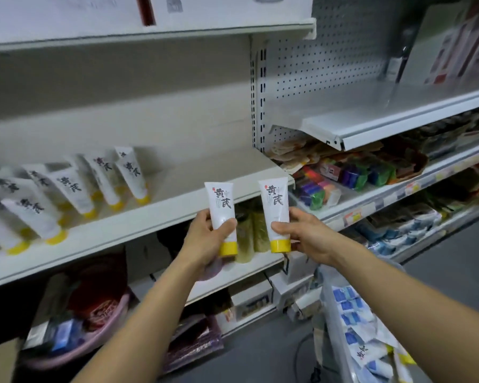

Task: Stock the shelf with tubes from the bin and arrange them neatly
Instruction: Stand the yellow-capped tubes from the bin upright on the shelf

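The person's left hand (205,239) and right hand (307,236) are both raised at the centre of the frame, each gripping one white tube with a yellow cap and black characters printed on it. The left tube (221,205) is held upright with its cap at the bottom. The thumb lies across its front and the other fingers (202,217) are curled round it from behind. The right tube (274,205) is held the same way, cap down, with the right hand's fingers (296,214) closed round its lower half. The two tubes are side by side and apart, in front of the front edge of the shelf (205,167).

On that shelf, at the left of the frame, a row of matching tubes (75,189) runs in from the left edge towards the middle, their yellow caps nearest the shelf's front edge. They are blurred, so it is unclear whether they stand or lean. The right part of the shelf is bare board.

At the lower right stands a clear plastic bin (332,327) that holds blue-and-white packets and at least one more tube (365,355).

At the upper right a pegboard (315,64) backs a neighbouring rack, whose lower shelf carries colourful packets (351,172). At the lower left, under the shelf, sits a pink basket (116,305).
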